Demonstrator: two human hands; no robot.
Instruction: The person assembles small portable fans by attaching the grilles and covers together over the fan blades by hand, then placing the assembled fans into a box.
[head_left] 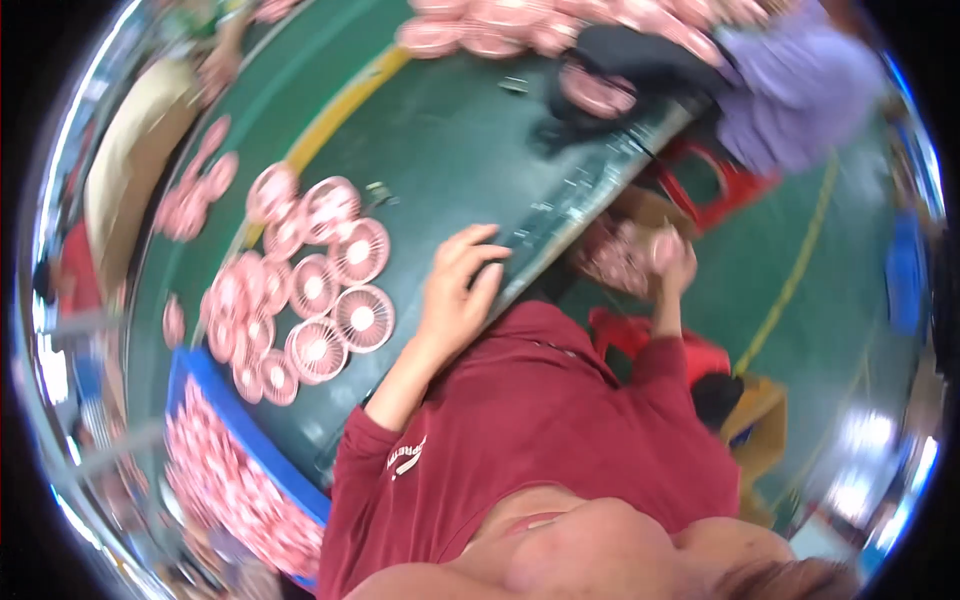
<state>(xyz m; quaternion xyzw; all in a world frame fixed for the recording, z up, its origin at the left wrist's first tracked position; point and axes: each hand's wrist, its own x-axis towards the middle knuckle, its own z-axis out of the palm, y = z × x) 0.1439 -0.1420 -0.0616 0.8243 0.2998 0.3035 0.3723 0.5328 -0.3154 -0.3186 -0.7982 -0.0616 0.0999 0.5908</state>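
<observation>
My left hand [459, 290] lies at the near edge of the green worktable [430, 150], its fingers apart and nothing in them. To its left, pink round fan grilles [361, 318] with spoke-like ribs lie in a loose cluster, some overlapping. My right hand [678, 262] is lowered to the right of the table, over a cardboard box [650, 208] filled with pink pieces. Its fingers are closed round a pink round fan part [662, 246]; blur hides the finer detail.
A blue bin [262, 458] full of small pink parts stands at the left. Small clear bits [570, 197] dot the table edge. Beyond, a person in a purple top [800, 90] works near more pink grilles [500, 25]. Red stools [715, 185] stand on the green floor.
</observation>
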